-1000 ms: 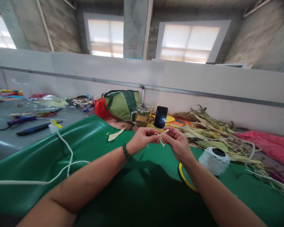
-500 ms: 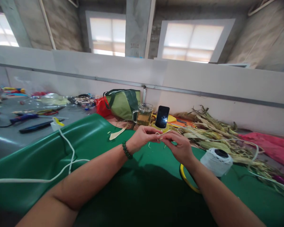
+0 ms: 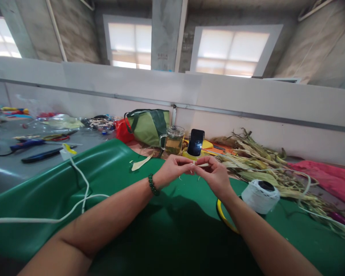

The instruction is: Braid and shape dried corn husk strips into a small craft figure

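Note:
Over the green mat (image 3: 161, 218), my left hand (image 3: 174, 168) and my right hand (image 3: 214, 174) meet at the fingertips. Both pinch a small pale strip of dried corn husk (image 3: 203, 165); its exact shape is mostly hidden by my fingers. Thin pale ends stick out below the left fingers. Just behind my hands, a phone (image 3: 196, 142) stands propped on a yellow base. A flat piece of husk (image 3: 142, 162) lies on the mat to the left. Near my right forearm are a white spool of thread (image 3: 260, 197) and a yellow ring (image 3: 225, 218), partly covered by the arm.
A glass mug of tea-coloured liquid (image 3: 174, 141) stands beside a green bag (image 3: 151, 126). Dried husks (image 3: 258, 161) are heaped at right, near pink cloth (image 3: 324, 182). White cable (image 3: 40, 220) crosses the mat; pliers (image 3: 56, 137) and a glue gun (image 3: 27, 145) lie left.
My right fingers have shifted slightly and curled differently around the husk strip, whose end now points more level to the right. Both hands stay together; the view has moved a little.

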`<state>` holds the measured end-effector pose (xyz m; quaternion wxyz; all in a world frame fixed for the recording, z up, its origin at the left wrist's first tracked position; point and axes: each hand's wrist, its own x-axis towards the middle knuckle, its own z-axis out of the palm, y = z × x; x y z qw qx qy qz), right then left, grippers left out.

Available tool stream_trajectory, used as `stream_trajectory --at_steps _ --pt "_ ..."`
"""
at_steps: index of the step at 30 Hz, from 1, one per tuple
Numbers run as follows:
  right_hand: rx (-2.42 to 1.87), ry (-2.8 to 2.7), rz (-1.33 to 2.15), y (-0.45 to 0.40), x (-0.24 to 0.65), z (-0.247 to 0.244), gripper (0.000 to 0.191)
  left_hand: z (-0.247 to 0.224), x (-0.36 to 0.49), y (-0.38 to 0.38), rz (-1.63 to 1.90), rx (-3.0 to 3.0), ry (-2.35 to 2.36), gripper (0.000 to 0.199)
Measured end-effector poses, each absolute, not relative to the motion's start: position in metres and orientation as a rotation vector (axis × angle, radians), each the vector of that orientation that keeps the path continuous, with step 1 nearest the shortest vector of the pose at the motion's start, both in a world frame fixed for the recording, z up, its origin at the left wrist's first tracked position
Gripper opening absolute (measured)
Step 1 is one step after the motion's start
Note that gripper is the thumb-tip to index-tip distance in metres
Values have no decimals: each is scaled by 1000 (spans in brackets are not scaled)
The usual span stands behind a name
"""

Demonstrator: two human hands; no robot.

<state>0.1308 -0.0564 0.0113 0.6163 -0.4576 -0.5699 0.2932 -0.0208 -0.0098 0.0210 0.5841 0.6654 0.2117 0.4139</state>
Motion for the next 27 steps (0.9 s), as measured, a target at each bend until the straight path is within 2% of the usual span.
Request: stream_trajectory --at_steps 5,9,16,23,27 --pt "-1054 -1451 363 -61 127 7 25 17 -17 -5 956 1467 524 27" --pt "-1052 -1439 155 -64 129 7 20 18 -17 -5 972 1471 521 27" --pt "-1010 -1393 308 -59 137 9 18 21 -18 -6 1012 1504 489 33" --pt "-885 -1596 151 -61 134 13 8 19 -17 -7 1038 1487 457 40" --pt "-919 -1588 222 -60 133 12 8 17 -15 -7 1054 1510 445 41"
